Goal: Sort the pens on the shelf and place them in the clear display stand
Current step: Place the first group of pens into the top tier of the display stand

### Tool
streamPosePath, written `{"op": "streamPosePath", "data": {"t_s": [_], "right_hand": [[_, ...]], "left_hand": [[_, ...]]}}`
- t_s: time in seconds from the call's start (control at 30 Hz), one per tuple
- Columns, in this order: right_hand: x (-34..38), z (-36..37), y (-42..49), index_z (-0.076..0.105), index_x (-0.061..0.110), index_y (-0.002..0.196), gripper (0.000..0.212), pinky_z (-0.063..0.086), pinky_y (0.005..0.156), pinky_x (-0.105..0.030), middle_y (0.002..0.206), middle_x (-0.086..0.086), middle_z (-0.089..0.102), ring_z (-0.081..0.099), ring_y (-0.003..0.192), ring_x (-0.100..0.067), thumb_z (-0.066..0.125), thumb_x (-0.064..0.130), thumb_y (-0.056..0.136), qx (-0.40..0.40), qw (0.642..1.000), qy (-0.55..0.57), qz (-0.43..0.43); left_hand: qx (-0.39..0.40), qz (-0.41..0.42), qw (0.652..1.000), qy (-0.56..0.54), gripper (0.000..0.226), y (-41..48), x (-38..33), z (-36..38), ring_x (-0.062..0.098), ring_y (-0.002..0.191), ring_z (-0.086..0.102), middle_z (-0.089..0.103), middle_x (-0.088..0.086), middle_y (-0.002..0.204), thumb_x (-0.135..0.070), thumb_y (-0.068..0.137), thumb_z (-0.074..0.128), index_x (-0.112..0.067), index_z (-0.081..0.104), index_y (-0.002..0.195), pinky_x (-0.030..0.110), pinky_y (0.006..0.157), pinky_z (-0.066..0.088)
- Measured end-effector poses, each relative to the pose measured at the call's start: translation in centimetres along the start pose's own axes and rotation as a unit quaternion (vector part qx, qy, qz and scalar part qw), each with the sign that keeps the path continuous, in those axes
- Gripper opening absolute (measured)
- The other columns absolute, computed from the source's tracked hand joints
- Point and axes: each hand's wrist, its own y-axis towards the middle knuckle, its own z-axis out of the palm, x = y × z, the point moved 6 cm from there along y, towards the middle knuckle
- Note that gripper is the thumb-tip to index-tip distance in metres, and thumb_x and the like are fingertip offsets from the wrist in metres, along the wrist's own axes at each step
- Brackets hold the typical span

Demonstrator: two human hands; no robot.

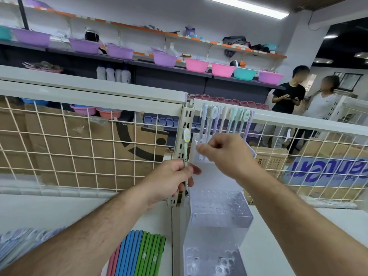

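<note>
A clear stepped display stand (219,220) with rows of holes stands on the white shelf in front of me. Several pastel pens (227,120) with rounded caps stand upright in its top tier, against the wire grid. My left hand (169,180) grips one white pen (186,150) upright, its round cap up, just left of the stand. My right hand (225,152) hovers at the top tier with fingers curled, thumb and fingertips close together; whether it pinches a pen I cannot tell. Blue, green and pink pens (139,253) lie in a row on the shelf at lower left.
A white wire grid (79,148) backs the shelf, with a slotted upright post (185,120) beside the stand. Cardboard boxes sit behind the grid. Pastel packets (23,242) lie at far left. Two people (306,100) stand at the right, behind the shelving.
</note>
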Motion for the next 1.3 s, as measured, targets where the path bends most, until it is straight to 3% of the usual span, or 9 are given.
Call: {"op": "streamPosePath", "data": {"t_s": [0.1,0.2,0.3,0.4,0.57,0.73,0.87,0.97,1.3], "right_hand": [[-0.2,1.3,-1.7,0.073,0.011,0.079,0.021,0.043,0.049,-0.021,0.059,-0.001,0.063,0.05,0.051,-0.008,0.075,0.029,0.088,0.076,0.996,0.036,-0.012],[-1.0,1.4,-2.0,0.071,0.012,0.075,0.019,0.048,0.058,-0.028,0.063,-0.004,0.065,0.056,0.058,-0.012,0.074,0.025,0.089,0.068,0.997,0.022,-0.019],[-1.4,0.4,-2.0,0.066,0.005,0.075,0.023,0.044,0.051,-0.02,0.057,0.0,0.062,0.054,0.051,-0.007,0.072,0.02,0.091,0.049,0.998,0.044,-0.015],[-1.2,-1.9,-1.6,0.065,-0.001,0.082,0.022,0.038,0.043,-0.013,0.064,-0.006,0.064,0.051,0.043,-0.002,0.069,0.017,0.093,-0.01,0.996,0.084,-0.008],[-0.6,-6.2,0.1,0.067,0.01,0.082,0.018,0.043,0.043,-0.018,0.073,-0.004,0.069,0.061,0.053,-0.006,0.067,0.022,0.095,-0.165,0.982,0.094,-0.021],[-0.1,-6.4,1.8,0.067,0.015,0.083,0.019,0.047,0.053,-0.025,0.075,-0.004,0.07,0.068,0.064,-0.015,0.064,0.028,0.097,-0.187,0.981,0.045,-0.026],[0.4,-5.9,2.6,0.066,0.013,0.082,0.022,0.046,0.049,-0.026,0.08,-0.012,0.071,0.062,0.063,-0.025,0.063,0.028,0.097,-0.188,0.982,0.026,-0.028],[0.7,-5.7,2.8,0.065,0.016,0.082,0.02,0.056,0.062,-0.037,0.077,-0.008,0.07,0.068,0.074,-0.031,0.062,0.028,0.098,-0.189,0.981,0.012,-0.03],[0.3,-5.6,3.6,0.068,0.015,0.084,0.02,0.058,0.066,-0.039,0.077,-0.003,0.069,0.069,0.077,-0.029,0.063,0.029,0.097,-0.178,0.983,-0.026,-0.024]], "left_hand": [[0.028,0.013,0.999,0.042,0.024,0.0,-0.5,1.2,0.008,0.064,0.049,0.065,-0.005,0.078,-0.022,0.104,0.044,-0.023,0.068,0.103,0.017,0.054,0.038],[0.05,0.026,0.996,0.069,0.025,0.1,-1.2,2.4,0.007,0.061,0.047,0.066,-0.003,0.079,-0.024,0.104,0.042,-0.026,0.065,0.093,0.022,0.056,0.038],[0.044,0.047,0.993,0.095,0.022,0.3,-1.6,2.9,0.006,0.062,0.052,0.066,-0.004,0.082,-0.026,0.103,0.045,-0.026,0.066,0.097,0.025,0.059,0.044],[0.006,0.075,0.982,0.173,0.014,0.6,-1.6,2.6,0.01,0.08,0.061,0.066,-0.006,0.093,-0.031,0.098,0.056,-0.028,0.067,0.106,0.034,0.076,0.053],[-0.044,0.124,0.941,0.312,0.025,0.4,-1.8,2.0,0.0,0.083,0.055,0.058,-0.015,0.095,-0.036,0.092,0.061,-0.031,0.065,0.116,0.019,0.074,0.046],[-0.039,0.116,0.946,0.301,0.028,0.4,-1.5,2.1,0.0,0.082,0.054,0.059,-0.015,0.097,-0.037,0.093,0.061,-0.029,0.065,0.119,0.018,0.076,0.046],[-0.038,0.11,0.946,0.302,0.026,0.3,-1.1,2.2,-0.001,0.078,0.053,0.058,-0.016,0.09,-0.037,0.093,0.062,-0.028,0.066,0.117,0.016,0.072,0.045],[-0.019,0.093,0.944,0.316,0.028,0.3,-0.4,2.4,-0.001,0.079,0.055,0.058,-0.016,0.09,-0.039,0.093,0.062,-0.027,0.065,0.118,0.015,0.068,0.043],[0.01,0.061,0.939,0.338,0.033,0.6,0.9,2.6,0.0,0.087,0.059,0.062,-0.015,0.1,-0.044,0.092,0.061,-0.028,0.065,0.12,0.015,0.071,0.047]]}}
